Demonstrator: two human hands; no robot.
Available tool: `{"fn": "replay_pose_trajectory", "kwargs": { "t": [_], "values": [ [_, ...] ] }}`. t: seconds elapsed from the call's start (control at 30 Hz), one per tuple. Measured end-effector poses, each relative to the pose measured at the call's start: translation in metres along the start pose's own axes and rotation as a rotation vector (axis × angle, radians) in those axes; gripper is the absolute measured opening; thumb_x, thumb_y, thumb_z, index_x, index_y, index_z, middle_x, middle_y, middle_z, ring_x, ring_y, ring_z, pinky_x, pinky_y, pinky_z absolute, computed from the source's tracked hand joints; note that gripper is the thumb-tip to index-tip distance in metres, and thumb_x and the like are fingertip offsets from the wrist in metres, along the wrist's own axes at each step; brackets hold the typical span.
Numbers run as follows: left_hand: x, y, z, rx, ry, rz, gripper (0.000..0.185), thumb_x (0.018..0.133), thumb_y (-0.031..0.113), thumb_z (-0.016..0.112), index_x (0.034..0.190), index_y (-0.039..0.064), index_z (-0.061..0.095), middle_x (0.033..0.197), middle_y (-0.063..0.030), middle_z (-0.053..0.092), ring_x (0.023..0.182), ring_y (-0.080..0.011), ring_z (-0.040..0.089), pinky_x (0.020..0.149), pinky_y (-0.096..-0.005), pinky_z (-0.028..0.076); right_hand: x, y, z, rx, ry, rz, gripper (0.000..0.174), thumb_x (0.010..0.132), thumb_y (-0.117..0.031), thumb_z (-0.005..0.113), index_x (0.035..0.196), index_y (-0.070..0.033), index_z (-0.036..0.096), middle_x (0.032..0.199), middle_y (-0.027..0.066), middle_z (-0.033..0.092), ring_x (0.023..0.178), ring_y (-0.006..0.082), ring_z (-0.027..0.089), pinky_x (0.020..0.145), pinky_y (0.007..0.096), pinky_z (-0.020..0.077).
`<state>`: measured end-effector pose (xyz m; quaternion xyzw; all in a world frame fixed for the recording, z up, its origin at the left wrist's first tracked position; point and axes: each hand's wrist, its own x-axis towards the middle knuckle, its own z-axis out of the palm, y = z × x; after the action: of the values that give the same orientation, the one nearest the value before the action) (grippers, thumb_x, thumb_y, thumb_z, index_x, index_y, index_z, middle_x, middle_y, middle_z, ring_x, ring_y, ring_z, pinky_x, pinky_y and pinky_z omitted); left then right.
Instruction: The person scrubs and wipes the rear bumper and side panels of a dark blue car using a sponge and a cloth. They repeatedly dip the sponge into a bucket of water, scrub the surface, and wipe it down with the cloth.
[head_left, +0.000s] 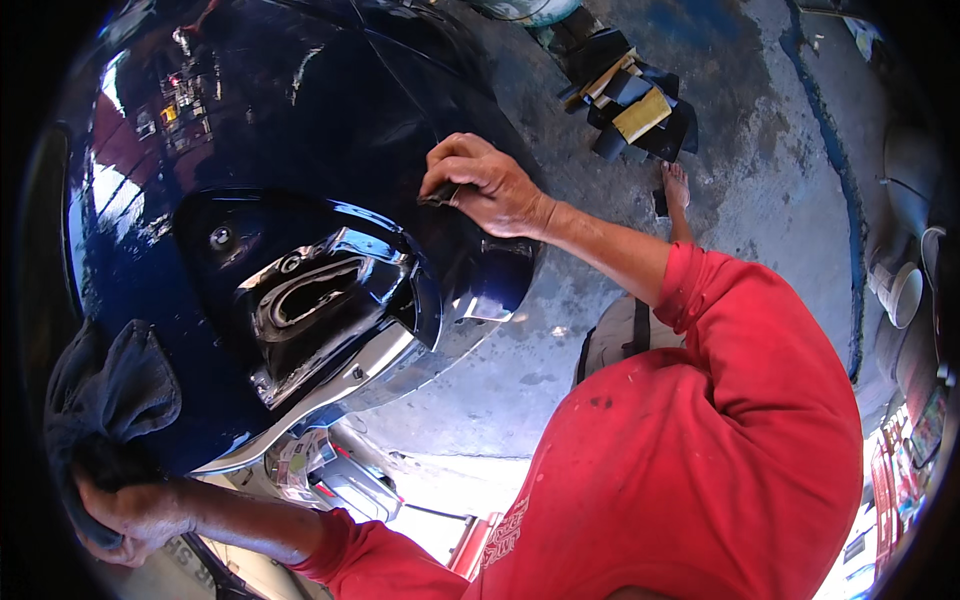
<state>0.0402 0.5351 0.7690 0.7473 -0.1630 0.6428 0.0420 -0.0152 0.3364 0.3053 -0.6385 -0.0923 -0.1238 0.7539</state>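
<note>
My right hand (484, 184) pinches a small dark pad (439, 196), its exact kind unclear, against the glossy dark blue car body panel (337, 135). Just below that hand is an open lamp recess (322, 300) in the bodywork, with an oval hole in its bare inner wall and no lamp fitted. Far to the lower left, my left hand (131, 510) grips a bunched dark grey-blue cloth (135, 382). The cloth hangs against the car's side, and part of the fingers is hidden by it.
On the stained concrete floor (555, 345) lies a pile of dark sheets and a yellowish block (641, 115). A bare foot (675, 186) stands near it. A white bucket-like container (896, 292) is at the right. Another vehicle (352, 484) stands beyond the car's lower edge.
</note>
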Motion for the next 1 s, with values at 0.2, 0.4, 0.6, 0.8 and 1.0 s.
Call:
{"fn": "replay_pose_trajectory", "kwargs": {
  "t": [0.2,0.4,0.6,0.8,1.0],
  "values": [
    [0.004,0.005,0.003,-0.095,0.115,-0.106,0.033,0.063,-0.009,0.087,0.091,-0.008,0.068,0.095,-0.0197,0.072,0.081,-0.0295,0.073,0.075,-0.0411,0.073,0.016,0.003,-0.012,-0.224,0.101,-0.178,0.046,0.070,0.017,0.075,0.102,-0.016,0.080,0.113,0.0023,0.066,0.116,0.0249,0.062,0.096,0.0334,0.0536],
    [0.007,0.002,0.000,-0.011,-0.013,0.007,0.032,0.066,-0.007,0.089,0.092,-0.007,0.071,0.095,-0.0190,0.073,0.082,-0.0284,0.072,0.077,-0.0385,0.071,0.034,0.030,-0.025,0.171,0.253,0.400,0.014,0.100,-0.019,0.072,0.108,-0.007,0.074,0.092,0.0074,0.074,0.084,0.0180,0.072,0.079,0.0321,0.0551],
    [0.001,0.010,-0.001,-0.146,0.040,-0.047,0.023,0.066,-0.004,0.081,0.088,-0.007,0.075,0.095,-0.0187,0.074,0.083,-0.0281,0.072,0.076,-0.0378,0.069,0.055,0.031,0.000,-0.190,0.184,0.596,0.033,0.096,-0.036,0.072,0.109,-0.006,0.071,0.096,0.0179,0.076,0.096,0.0385,0.074,0.085,0.0474,0.0554],
    [-0.017,0.023,-0.011,0.079,0.030,-0.082,0.022,0.068,0.002,0.078,0.088,-0.006,0.076,0.097,-0.0170,0.074,0.084,-0.0290,0.072,0.076,-0.0390,0.068,0.127,0.040,-0.022,-0.068,0.150,0.581,0.037,0.084,-0.032,0.070,0.101,0.000,0.075,0.091,0.0243,0.076,0.096,0.0441,0.075,0.086,0.0511,0.0569],
    [-0.036,0.037,-0.021,0.228,-0.052,-0.145,0.024,0.069,0.005,0.080,0.091,-0.004,0.076,0.100,-0.0168,0.074,0.087,-0.0298,0.072,0.078,-0.0400,0.067,0.176,0.057,-0.031,-0.015,0.018,0.826,0.035,0.076,-0.032,0.076,0.086,0.002,0.076,0.082,0.0255,0.074,0.084,0.0396,0.076,0.080,0.0469,0.0576]
  ]
}}
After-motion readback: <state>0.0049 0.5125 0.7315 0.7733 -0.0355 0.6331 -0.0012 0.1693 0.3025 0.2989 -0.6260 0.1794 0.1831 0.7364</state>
